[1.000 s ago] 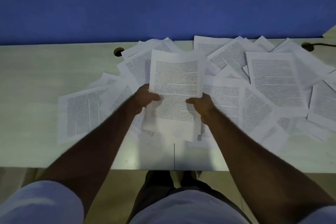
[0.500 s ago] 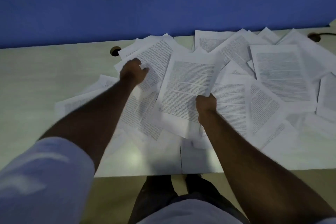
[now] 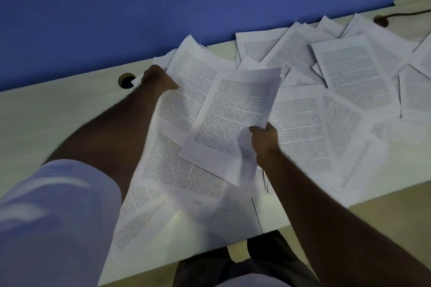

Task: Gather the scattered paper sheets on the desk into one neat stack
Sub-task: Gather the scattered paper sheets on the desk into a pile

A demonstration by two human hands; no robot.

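Centrally, right hand point(image 3: 264, 138) pinching a small bundle of printed sheets point(image 3: 233, 121) by its right edge, lifted and tilted above the pile. Further left and back, left hand point(image 3: 157, 80) closed on the corner of another sheet point(image 3: 193, 81) near a round cable hole point(image 3: 126, 80). All around, loose printed pages point(image 3: 349, 77) overlapping across the pale tabletop point(image 3: 46, 112), some reaching its near edge. Behind, blue wall point(image 3: 140, 7); far right, second hole with a dark cable point(image 3: 401, 14).

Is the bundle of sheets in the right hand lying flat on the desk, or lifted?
Lifted. The right hand grips the bundle at its edge; it tilts over the sheets below it.
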